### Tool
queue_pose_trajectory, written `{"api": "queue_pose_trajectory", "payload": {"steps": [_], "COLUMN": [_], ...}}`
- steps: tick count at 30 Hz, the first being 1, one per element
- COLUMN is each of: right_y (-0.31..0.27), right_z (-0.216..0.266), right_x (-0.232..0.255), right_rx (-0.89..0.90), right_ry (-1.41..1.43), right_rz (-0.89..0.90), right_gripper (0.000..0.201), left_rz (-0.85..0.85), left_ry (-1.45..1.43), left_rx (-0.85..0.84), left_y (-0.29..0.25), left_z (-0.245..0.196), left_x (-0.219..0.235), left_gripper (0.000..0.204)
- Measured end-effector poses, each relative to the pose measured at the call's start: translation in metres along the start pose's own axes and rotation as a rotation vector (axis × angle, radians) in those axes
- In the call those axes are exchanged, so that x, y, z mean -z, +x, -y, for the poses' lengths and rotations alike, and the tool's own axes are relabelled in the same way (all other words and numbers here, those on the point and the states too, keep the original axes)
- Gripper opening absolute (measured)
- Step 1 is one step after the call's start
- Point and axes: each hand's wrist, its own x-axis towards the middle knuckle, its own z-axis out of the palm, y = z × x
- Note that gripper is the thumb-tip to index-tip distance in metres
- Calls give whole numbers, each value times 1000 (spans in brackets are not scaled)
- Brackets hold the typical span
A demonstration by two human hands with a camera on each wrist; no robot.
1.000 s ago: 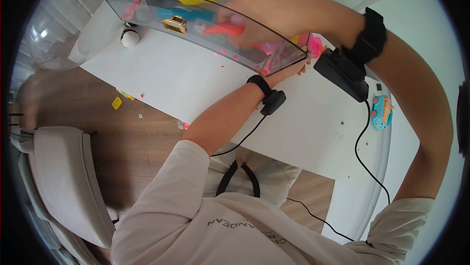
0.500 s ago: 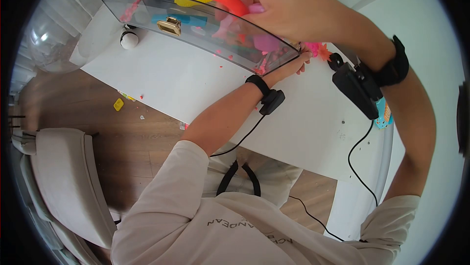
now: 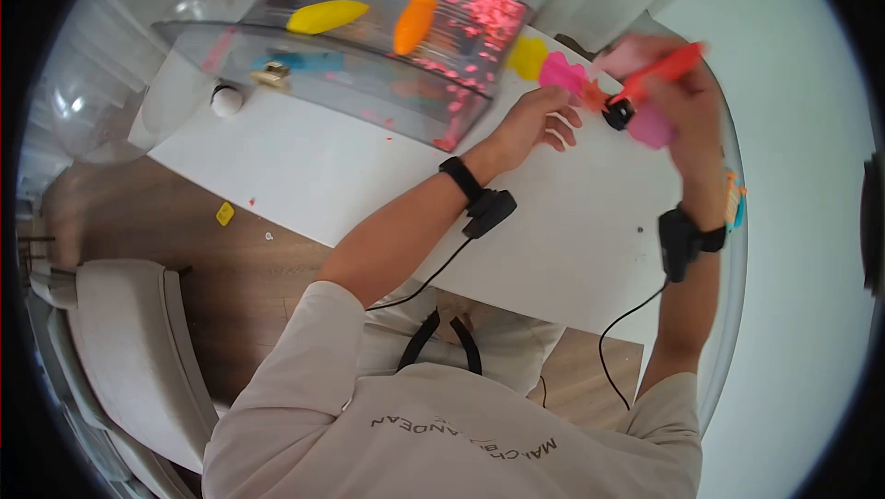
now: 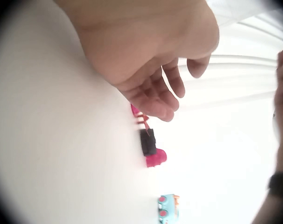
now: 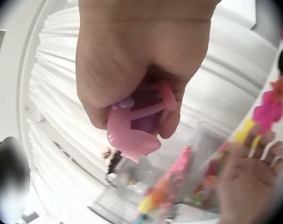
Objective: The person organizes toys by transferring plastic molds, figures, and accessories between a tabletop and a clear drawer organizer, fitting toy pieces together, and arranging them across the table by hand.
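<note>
My right hand (image 3: 690,121) is raised over the table's right end, its fingers curled round a red toy (image 3: 666,70). In the right wrist view the same hand grips a pink toy (image 5: 129,133) and something purple (image 5: 146,122). My left hand (image 3: 533,127) has loosely bent fingers and holds nothing, beside a row of a yellow piece (image 3: 527,58), a bright pink piece (image 3: 560,75), an orange star-like piece (image 3: 595,94) and a black object (image 3: 618,113). A clear bin (image 3: 369,98) holds a yellow toy (image 3: 327,16), an orange toy (image 3: 415,24) and pink bits.
On the white table (image 3: 572,213), a white ball (image 3: 226,101) stands left of the bin, and a blue toy vehicle (image 4: 167,208) sits at the right edge. A yellow scrap (image 3: 225,213) lies on the floor; a chair (image 3: 134,342) stands at the left.
My right hand has come out of the bin and moved right with the toys in its grip. My left hand is now in plain view, and the bin appears shifted left.
</note>
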Motion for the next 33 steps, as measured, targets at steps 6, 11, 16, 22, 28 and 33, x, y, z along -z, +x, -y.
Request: {"api": "queue_pose_trajectory", "payload": {"steps": [6,11,16,22,28,33], "right_y": [-75,-100,-118,-131,-134,-133], "right_z": [-95,-114,-140,-141,-126,-128], "right_x": [25,33,36,33,42,49], "right_rx": [-287,-183,-55,-68,-71,-46], "right_ry": [-238,-666,-802,-813,-645,-331], "right_rz": [145,84,-79,-96,-103,-178], "right_gripper": [23,34,39,46,92,94], "left_rz": [318,202,83,147,101,257], "left_ry": [-712,-687,-742,-417,-365,-253], "left_rx": [446,518,568,455,494,442], "left_y": [-13,8,12,6,9,9], "left_z": [10,37,34,46,43,33], "left_x": [-70,-97,-113,-106,-108,-110], "left_gripper": [84,86,84,54,43,51]}}
